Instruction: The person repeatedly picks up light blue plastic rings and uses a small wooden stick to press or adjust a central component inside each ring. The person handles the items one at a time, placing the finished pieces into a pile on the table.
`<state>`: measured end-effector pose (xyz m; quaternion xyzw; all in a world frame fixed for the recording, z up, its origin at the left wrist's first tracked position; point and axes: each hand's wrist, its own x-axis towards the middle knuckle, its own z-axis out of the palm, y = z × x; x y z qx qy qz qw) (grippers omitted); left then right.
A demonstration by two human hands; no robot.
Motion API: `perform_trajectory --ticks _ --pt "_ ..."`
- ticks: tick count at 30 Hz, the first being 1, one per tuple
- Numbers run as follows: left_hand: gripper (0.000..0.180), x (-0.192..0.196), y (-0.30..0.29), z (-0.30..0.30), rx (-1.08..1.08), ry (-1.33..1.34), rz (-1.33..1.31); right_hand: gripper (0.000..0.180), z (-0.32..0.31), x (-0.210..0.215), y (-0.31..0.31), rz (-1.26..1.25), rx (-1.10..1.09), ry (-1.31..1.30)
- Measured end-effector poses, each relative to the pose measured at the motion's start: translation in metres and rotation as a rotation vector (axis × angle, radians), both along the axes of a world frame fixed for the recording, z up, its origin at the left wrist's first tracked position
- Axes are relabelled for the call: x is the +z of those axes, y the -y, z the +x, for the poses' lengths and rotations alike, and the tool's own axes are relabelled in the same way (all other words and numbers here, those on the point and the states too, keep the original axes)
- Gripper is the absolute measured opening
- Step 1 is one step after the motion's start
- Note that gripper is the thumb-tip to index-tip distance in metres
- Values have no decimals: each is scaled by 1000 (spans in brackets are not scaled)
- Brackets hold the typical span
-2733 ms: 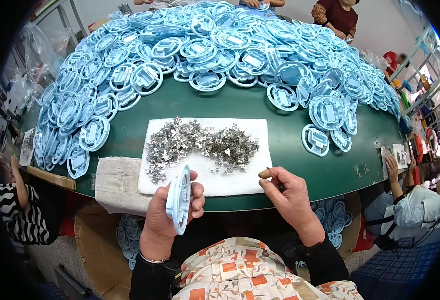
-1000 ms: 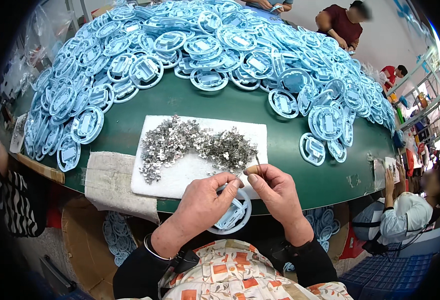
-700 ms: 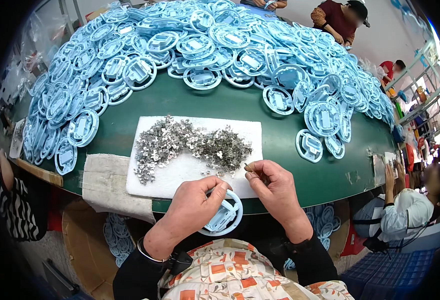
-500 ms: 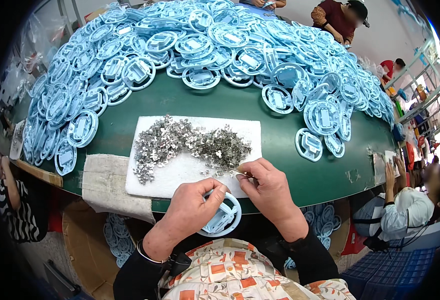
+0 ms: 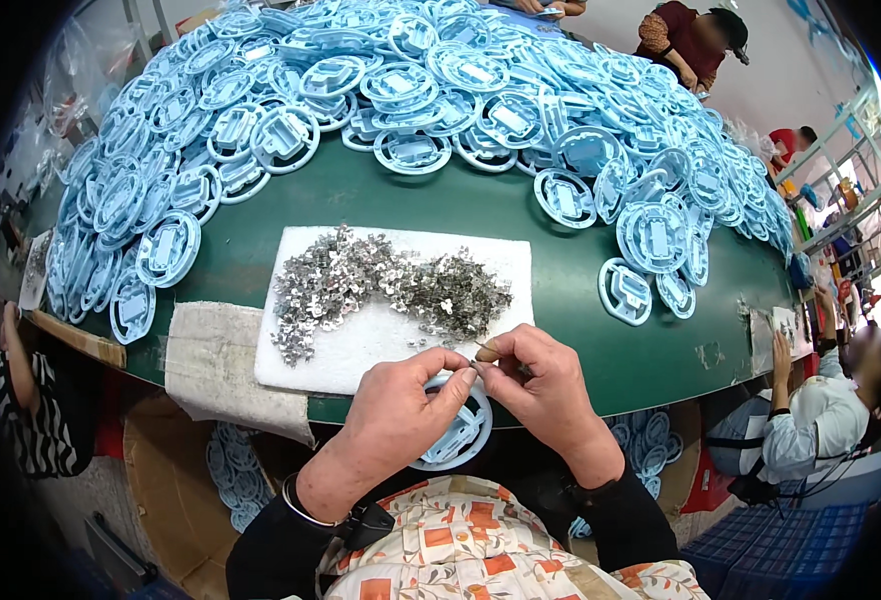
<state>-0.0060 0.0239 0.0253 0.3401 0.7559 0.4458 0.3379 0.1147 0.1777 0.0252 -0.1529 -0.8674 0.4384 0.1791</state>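
A blue ring part (image 5: pixel 458 432) was gripped by the left hand (image 5: pixel 401 415) at the surface (image 5: pixel 521 235) edge; right hand (image 5: pixel 541 380) fingers pinched a small clip (barely visible). Steady alignment judged essential.

We find a round table (image 5: pixel 521 235) with a green top. A large heap of light blue plastic rings (image 5: pixel 441 90) covers its far half and runs down both side edges; several rings lie singly on the green near the heap's front. A white rectangular pad (image 5: pixel 361 340) lies flat at the near edge, carrying a pile of small metal clips (image 5: pixel 381 290). Just left of the pad, touching it, a grey cloth (image 5: pixel 211 350) hangs over the table's edge
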Motion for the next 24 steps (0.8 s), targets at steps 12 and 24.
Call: perform_trajectory --ticks 12,24 --pt "24 -8 2 -2 -21 -52 45 13 6 4 -3 -341 11 115" --pt "28 -12 3 -5 50 28 87 11 18 0 12 119 66 -50"
